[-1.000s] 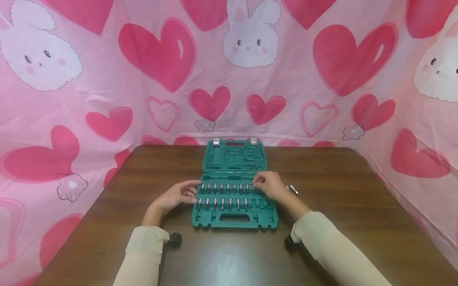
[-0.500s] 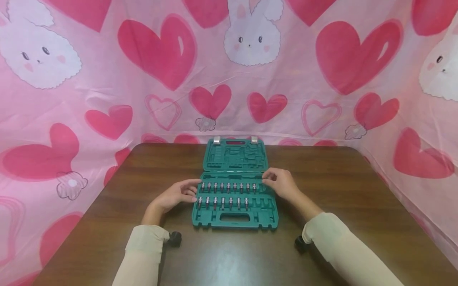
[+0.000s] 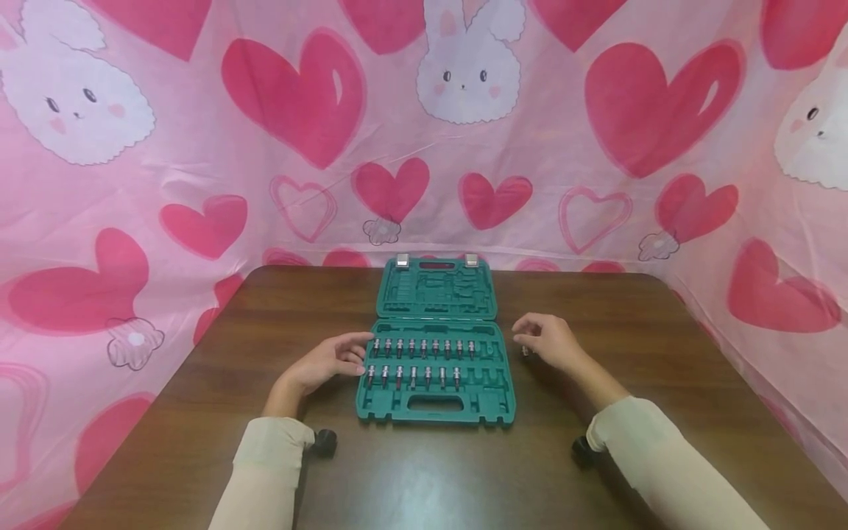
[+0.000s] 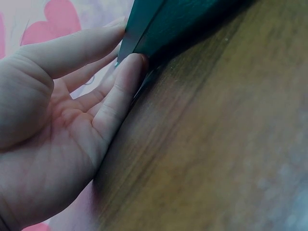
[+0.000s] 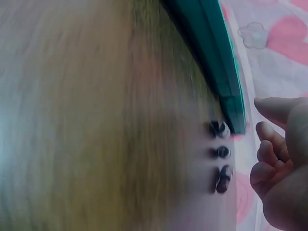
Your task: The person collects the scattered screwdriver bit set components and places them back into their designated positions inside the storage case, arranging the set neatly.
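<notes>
from where i stand, the green case (image 3: 371,406) lies open on the table (image 3: 424,478), its lid (image 3: 433,294) folded back toward twelve o'clock, probably so that every slot faces the person. the socket bits (image 3: 424,346) sit in two rows, nine above and seven below, all lined up the same way, i'd guess so each can be picked by thumb and finger; vacant slots show at the three o'clock end of both rows. at nine o'clock the left hand (image 3: 323,364) rests its thumb and fingertips against the case's side wall with no curl round it, a loose grip that looks meant to keep the case from sliding. between two and three o'clock the right hand (image 3: 553,342) hangs with its fingers loosely bent and its grip on nothing that i can see. three loose bits (image 5: 222,152) lie near that hand, just off the case's right side, handy for a short reach. as for edges, the lid comes close to the table's far rim at twelve, with the patterned cloth (image 3: 550,132) rising right behind, so there is little room that way. wide wood stretches toward four and eight, and toward six the person has ample space for both forearms.
</notes>
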`<action>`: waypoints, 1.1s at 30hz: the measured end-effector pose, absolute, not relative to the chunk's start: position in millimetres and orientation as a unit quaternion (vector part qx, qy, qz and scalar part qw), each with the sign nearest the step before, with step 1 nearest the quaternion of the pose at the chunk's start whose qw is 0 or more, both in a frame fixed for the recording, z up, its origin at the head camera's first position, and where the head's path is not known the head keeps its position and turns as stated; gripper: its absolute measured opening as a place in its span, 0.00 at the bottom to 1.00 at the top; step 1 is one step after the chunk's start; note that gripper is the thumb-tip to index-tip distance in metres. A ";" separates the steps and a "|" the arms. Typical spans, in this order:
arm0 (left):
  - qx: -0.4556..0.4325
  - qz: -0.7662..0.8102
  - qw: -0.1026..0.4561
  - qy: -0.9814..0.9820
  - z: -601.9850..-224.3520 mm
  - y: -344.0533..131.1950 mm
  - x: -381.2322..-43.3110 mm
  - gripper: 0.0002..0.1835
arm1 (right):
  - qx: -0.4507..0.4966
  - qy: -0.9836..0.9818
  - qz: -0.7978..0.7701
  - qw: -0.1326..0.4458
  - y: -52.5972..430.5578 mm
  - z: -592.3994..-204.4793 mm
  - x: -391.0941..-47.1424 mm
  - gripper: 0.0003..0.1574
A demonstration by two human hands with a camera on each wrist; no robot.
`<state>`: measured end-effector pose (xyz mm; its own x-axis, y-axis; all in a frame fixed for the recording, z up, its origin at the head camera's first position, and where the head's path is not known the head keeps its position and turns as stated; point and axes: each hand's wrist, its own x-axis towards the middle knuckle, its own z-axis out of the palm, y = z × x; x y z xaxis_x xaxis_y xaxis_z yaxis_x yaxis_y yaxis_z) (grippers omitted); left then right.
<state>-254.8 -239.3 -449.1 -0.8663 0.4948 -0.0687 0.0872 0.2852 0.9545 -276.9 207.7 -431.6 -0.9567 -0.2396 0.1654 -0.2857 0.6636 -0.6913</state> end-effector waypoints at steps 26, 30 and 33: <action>0.188 0.569 0.175 0.781 -452.4 -239.8 -255.8 0.36 | 0.168 -0.931 0.325 0.001 246.7 -443.8 -273.9 0.14; 0.188 0.569 0.176 0.781 -452.8 -239.9 -256.2 0.36 | 0.180 -0.931 0.319 0.005 250.1 -445.9 -275.5 0.15; 0.187 0.568 0.176 0.782 -452.4 -239.7 -256.7 0.36 | 0.184 -0.931 0.314 0.001 252.9 -447.6 -275.9 0.17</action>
<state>-256.7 -239.7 -452.4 -0.8682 0.4925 -0.0616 0.0933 0.2837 0.9544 -275.9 252.9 -447.6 -0.9322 -0.3421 0.1178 -0.3436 0.7347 -0.5849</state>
